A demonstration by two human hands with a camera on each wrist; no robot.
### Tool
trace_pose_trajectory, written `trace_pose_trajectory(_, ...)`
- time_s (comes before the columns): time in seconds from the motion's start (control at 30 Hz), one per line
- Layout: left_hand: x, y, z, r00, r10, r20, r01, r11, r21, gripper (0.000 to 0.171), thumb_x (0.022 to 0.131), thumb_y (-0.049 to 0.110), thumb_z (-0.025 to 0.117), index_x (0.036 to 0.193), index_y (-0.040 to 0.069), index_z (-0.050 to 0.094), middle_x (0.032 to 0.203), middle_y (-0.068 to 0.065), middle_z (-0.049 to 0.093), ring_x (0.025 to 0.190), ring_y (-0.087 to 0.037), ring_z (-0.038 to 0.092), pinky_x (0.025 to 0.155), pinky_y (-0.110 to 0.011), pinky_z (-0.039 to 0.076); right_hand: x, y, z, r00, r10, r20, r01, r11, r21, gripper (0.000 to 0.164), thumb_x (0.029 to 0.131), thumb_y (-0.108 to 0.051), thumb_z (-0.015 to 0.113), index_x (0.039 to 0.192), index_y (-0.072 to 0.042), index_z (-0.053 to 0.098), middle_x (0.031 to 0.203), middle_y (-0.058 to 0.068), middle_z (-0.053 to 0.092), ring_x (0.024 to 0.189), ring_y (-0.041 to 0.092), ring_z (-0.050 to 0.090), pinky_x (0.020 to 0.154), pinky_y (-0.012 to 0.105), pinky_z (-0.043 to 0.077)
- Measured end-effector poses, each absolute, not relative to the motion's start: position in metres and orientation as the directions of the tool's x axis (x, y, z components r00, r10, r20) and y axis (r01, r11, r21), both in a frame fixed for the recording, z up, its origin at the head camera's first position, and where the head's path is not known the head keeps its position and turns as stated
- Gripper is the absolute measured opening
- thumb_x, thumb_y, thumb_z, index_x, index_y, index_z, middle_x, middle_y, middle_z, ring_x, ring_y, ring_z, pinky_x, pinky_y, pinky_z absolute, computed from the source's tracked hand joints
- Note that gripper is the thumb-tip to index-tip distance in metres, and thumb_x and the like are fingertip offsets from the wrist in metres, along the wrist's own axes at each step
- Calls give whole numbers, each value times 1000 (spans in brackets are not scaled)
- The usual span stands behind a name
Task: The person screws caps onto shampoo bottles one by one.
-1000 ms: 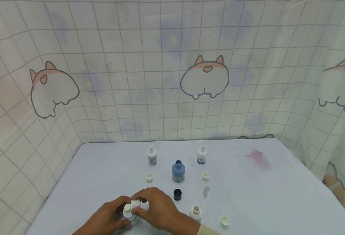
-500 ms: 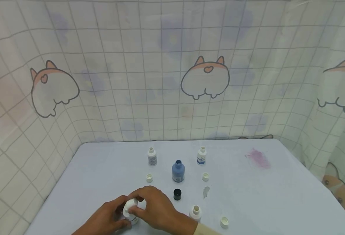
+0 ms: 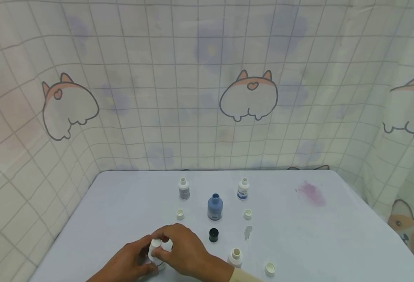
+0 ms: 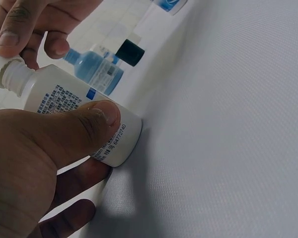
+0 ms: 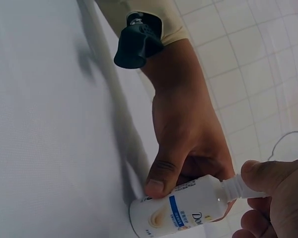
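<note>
My left hand [image 3: 127, 258] grips a small white bottle [image 4: 52, 87] around its body, near the table's front. The bottle stands roughly upright, with printed text and a blue mark on its side. Between thumb and fingers, my right hand [image 3: 186, 250] pinches a white cap [image 3: 155, 243] at the bottle's mouth. Screw threads on the neck [image 4: 17, 78] still show below the cap in the left wrist view. Seen from the right wrist, the bottle's label [image 5: 184, 210] carries a blue stripe and a cream swirl. The fingers partly hide the cap.
Two uncapped white bottles [image 3: 184, 189] [image 3: 243, 189] and an uncapped blue bottle [image 3: 215, 207] stand farther back. Another open white bottle [image 3: 235, 257] is right of my hands. White caps [image 3: 180, 214] [image 3: 247, 214] [image 3: 269, 269] and a black cap [image 3: 213, 235] lie on the white table [image 3: 316, 239].
My right hand has brought the white cap leftward, from beside the bottle's neck to over its mouth. The left hand keeps its grip on the bottle. The head view has shifted slightly.
</note>
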State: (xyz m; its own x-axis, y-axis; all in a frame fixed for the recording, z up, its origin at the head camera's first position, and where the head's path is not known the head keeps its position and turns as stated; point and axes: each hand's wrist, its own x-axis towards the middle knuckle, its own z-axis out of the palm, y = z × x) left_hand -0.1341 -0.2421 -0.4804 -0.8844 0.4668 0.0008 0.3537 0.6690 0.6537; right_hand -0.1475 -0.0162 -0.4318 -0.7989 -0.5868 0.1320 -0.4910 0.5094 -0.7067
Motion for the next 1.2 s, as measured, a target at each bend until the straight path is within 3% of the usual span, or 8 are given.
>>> trace_pose_trajectory(0.2,-134,-243,-481,-887,462,-9,342,670,659,72,83,46,84,140,13,56,113,11,68,98,-3,60,86,-32,54,-147,-17,-432,-780,-607,154,-527,503,-685,33,92,-33,78,124,-28,72,104,-23,62,94,-2,56,72,15,48)
trace_pose_trajectory(0.47,-132,-243,-480,-890,455,-18,322,657,682,67,83,45,84,137,15,59,106,16,67,93,-3,60,84,-31,54,-148,-16,-435,-718,-669,194,-629,503,-593,31,96,-35,74,127,-28,70,120,-23,64,113,-4,54,93,21,50)
trace_pose_trajectory(0.67,-132,-243,-480,-885,466,-10,336,654,677,65,84,45,83,136,15,60,114,12,69,101,-5,62,88,-34,55,-151,-16,-437,-721,-670,178,-600,476,-643,30,96,-31,75,126,-28,72,117,-24,64,110,-5,55,91,21,49)
trace_pose_trajectory(1.0,-131,-242,-480,-883,469,14,359,655,665,63,84,46,82,136,21,60,121,7,70,108,-9,63,90,-36,54,-155,-16,-440,-762,-637,118,-448,387,-806,26,92,-25,80,117,-29,76,107,-26,65,99,-1,58,76,17,50)
trace_pose_trajectory(1.2,-132,-243,-481,-887,462,11,354,664,658,60,84,46,83,133,18,61,115,11,69,100,-6,63,85,-35,55,-157,-15,-439,-731,-672,123,-463,355,-812,26,94,-21,78,119,-27,76,114,-25,66,104,-6,55,75,17,51)
